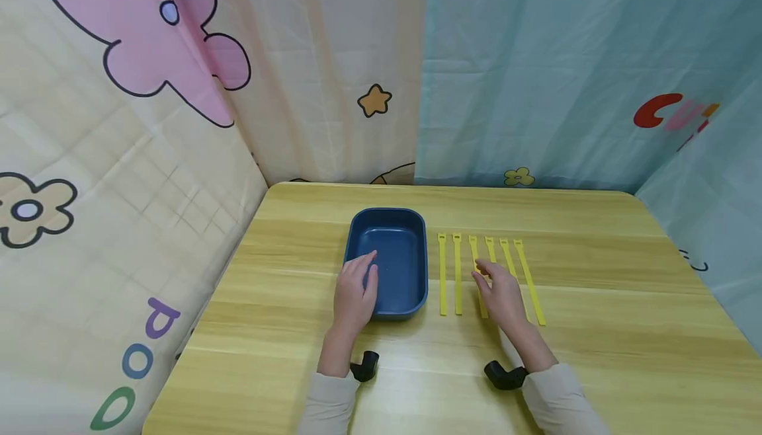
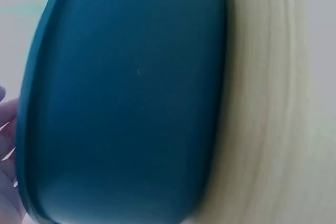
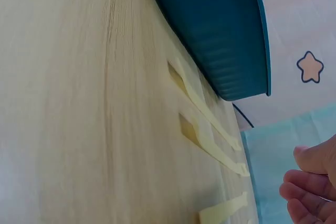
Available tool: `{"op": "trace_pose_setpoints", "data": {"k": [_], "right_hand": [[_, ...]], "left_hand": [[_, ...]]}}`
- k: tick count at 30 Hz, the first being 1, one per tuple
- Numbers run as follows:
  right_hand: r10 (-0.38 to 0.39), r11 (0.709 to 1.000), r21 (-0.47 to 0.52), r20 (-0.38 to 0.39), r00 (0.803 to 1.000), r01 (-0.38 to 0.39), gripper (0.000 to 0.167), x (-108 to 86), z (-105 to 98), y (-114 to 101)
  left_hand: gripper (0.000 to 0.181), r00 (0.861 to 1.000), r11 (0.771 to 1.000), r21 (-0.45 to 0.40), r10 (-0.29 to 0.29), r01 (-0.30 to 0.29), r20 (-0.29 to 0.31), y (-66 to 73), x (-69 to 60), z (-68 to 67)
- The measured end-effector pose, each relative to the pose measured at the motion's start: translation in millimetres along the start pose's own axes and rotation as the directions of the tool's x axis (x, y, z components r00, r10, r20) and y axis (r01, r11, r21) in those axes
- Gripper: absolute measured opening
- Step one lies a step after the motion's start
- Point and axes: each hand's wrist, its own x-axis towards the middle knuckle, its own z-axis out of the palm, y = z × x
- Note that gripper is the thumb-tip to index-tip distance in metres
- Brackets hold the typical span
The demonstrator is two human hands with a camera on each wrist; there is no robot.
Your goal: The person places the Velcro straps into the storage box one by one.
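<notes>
A dark blue rectangular tub [image 1: 393,263] stands on the table, its inside bare. My left hand [image 1: 355,289] hovers over the tub's left rim, fingers extended and nothing held; the left wrist view has the tub wall [image 2: 126,103] filling most of it, with part of the hand [image 2: 8,145] beyond. Right of the tub lie several thin yellow straps [image 1: 442,276] in a row, each with a slotted head at the far end. Above the middle straps is my right hand [image 1: 500,293], its fingers loosely bent and holding nothing; it partly covers them.
The wooden table [image 1: 286,342] reaches back to a printed cloth [image 1: 327,91] behind it, with more cloth at both sides. On each wrist is a black fitting, one at the left [image 1: 366,366] and one at the right [image 1: 505,375].
</notes>
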Motion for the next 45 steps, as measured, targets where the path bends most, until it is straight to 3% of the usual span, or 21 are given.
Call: {"op": "trace_pose_setpoints", "data": {"k": [4,8,11,14,19,24,26,31,33,37,42,45], "right_hand": [[0.017,1.000,0.026,-0.013,1.000,-0.017,0.026,1.4,6,1],[0.046,0.998,0.047,-0.009,0.999,-0.046,0.027,2.1,11,3],[0.059,0.996,0.062,-0.019,0.998,-0.057,0.026,2.1,14,3],[0.059,0.996,0.076,-0.044,0.997,-0.056,0.023,2.6,16,2],[0.058,0.994,0.100,-0.069,0.996,-0.051,0.020,5.3,19,1],[0.075,0.990,0.124,-0.049,0.996,-0.069,0.019,8.7,21,-1],[0.090,0.987,0.136,-0.037,0.995,-0.084,0.019,10.7,22,-1],[0.129,0.978,0.164,-0.001,0.992,-0.127,0.020,19.4,23,0],[0.142,0.974,0.179,0.007,0.990,-0.141,0.020,24.8,24,2],[0.175,0.962,0.209,0.023,0.984,-0.176,0.021,36.0,23,5],[0.207,0.955,0.208,0.041,0.978,-0.211,0.022,44.3,23,8],[0.220,0.953,0.203,0.052,0.974,-0.226,0.022,49.2,25,9]], "left_hand": [[0.025,0.994,0.995,-0.092,-0.059,0.051,-0.089,-11.9,-4.5,-3.1],[0.024,0.983,0.980,-0.172,-0.125,0.100,-0.136,-21.8,-7.2,-6.7],[0.025,0.971,0.957,-0.256,-0.183,0.140,-0.153,-28.5,-8.4,-8.8],[0.028,0.958,0.916,-0.354,-0.251,0.188,-0.141,-32.9,-9.4,-9.5],[0.032,0.934,0.828,-0.503,-0.342,0.248,-0.103,-32.9,-9.9,-9.8],[0.034,0.912,0.779,-0.552,-0.402,0.296,-0.078,-16.9,-9.4,-18.0],[0.035,0.899,0.758,-0.565,-0.433,0.326,-0.062,-11.5,-9.4,-20.9],[0.036,0.852,0.654,-0.637,-0.524,0.408,0.007,-12.9,-10.6,-20.4],[0.037,0.842,0.626,-0.652,-0.538,0.427,0.035,-14.9,-10.4,-19.5],[0.037,0.849,0.616,-0.663,-0.526,0.426,0.057,-17.1,-8.0,-18.0],[0.037,0.853,0.626,-0.653,-0.519,0.426,0.057,-17.1,-5.9,-17.5],[0.037,0.852,0.619,-0.660,-0.519,0.425,0.062,-27.2,-8.1,-12.7]]}}
